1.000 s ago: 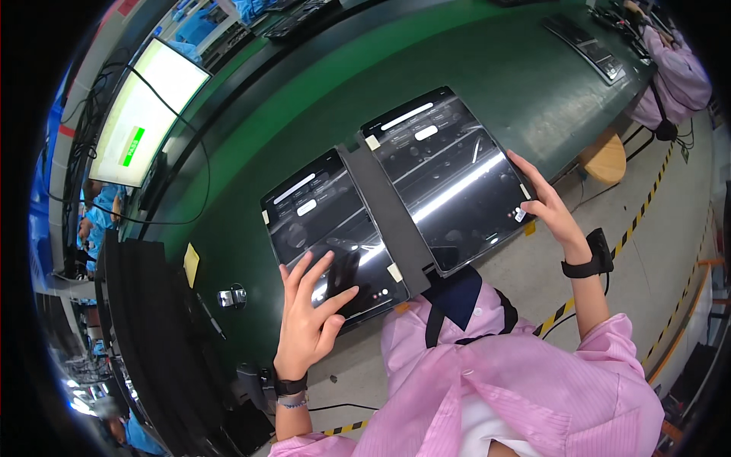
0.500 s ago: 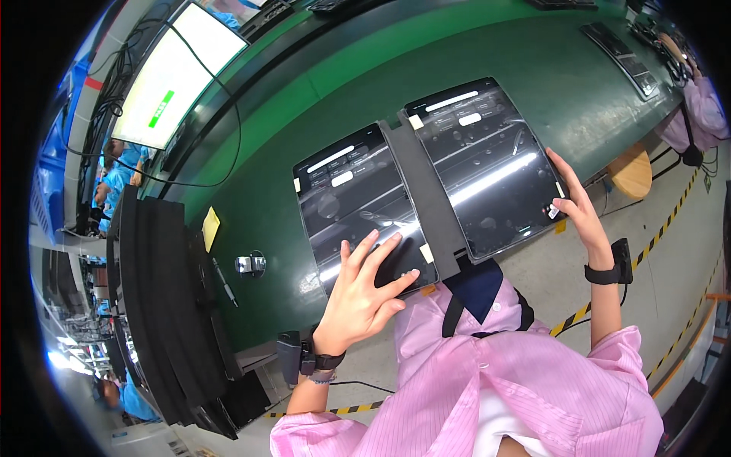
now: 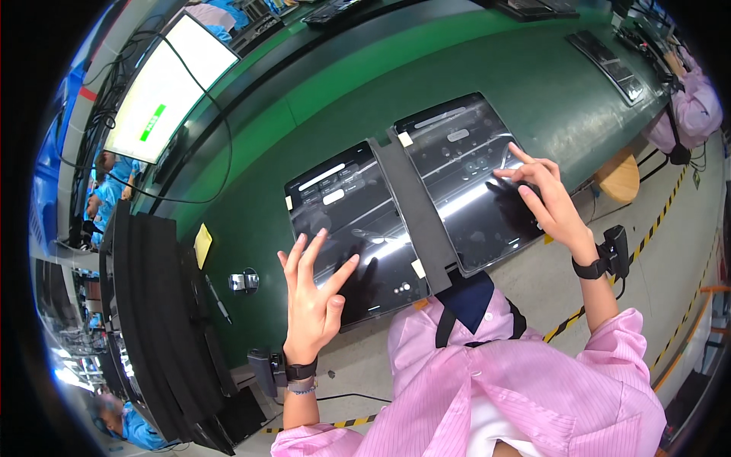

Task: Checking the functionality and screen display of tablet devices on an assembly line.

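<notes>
Two dark tablets with lit screens lie side by side on a grey mat point(image 3: 417, 199) at the near edge of the green table. Over the lower left part of the left tablet point(image 3: 352, 217) is my left hand point(image 3: 311, 301), fingers spread; whether a fingertip touches the glass I cannot tell. My right hand point(image 3: 554, 206) is at the right side of the right tablet point(image 3: 466, 183), its fingers stretched over the screen and apart. Neither hand grips anything. Small pale tabs stick to the tablets' edges. A black wrist device is strapped on each of my wrists.
Left of the tablets lie a small silver object point(image 3: 244, 282), a pen point(image 3: 218, 299) and a yellow note point(image 3: 202, 245). Stacked black trays point(image 3: 164, 305) border the table's left end. A bright monitor point(image 3: 173, 87) with a cable stands behind; dark devices point(image 3: 607, 67) lie far right, near another person point(image 3: 697, 107).
My right hand has moved from the right tablet's edge inward over its screen, which now looks dimmer. My left hand has shifted left and up a little, its fingers lifted.
</notes>
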The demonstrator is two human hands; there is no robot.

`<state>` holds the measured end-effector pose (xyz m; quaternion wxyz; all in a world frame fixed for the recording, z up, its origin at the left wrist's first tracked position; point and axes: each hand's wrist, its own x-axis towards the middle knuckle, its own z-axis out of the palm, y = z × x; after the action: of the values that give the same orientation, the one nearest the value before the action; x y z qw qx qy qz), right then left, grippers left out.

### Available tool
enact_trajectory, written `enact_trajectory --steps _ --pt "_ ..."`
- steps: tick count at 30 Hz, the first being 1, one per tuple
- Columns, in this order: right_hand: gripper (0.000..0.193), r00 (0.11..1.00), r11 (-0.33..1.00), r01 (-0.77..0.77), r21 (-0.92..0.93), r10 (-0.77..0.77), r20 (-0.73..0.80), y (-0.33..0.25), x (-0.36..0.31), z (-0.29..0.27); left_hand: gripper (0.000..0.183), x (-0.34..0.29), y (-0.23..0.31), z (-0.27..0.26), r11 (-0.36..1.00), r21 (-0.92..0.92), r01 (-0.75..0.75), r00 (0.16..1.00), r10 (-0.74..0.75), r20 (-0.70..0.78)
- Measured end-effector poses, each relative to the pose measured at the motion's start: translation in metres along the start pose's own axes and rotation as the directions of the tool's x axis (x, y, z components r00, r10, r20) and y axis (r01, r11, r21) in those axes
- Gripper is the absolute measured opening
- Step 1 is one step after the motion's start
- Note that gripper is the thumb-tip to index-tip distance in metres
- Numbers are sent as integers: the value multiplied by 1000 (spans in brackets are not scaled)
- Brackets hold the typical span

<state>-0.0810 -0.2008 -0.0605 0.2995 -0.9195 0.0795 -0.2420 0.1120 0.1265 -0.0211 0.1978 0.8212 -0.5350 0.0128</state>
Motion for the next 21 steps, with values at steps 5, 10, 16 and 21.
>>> enact_trajectory --steps 5,10,16,21 --pt "26 993 1000 20 -23 -17 121 -7 27 11 58 1 -12 0 999 27 23 1000 -23 -18" --pt "27 987 997 62 -52 -54 151 -6 34 17 56 7 -21 5 999 31 45 998 -44 -39" --pt "25 985 997 -3 -78 16 174 -10 34 13 49 19 -34 15 994 83 74 996 -69 -63" --pt "25 982 998 26 -65 -13 186 -6 35 16 40 18 -40 13 989 139 46 999 -45 -14"
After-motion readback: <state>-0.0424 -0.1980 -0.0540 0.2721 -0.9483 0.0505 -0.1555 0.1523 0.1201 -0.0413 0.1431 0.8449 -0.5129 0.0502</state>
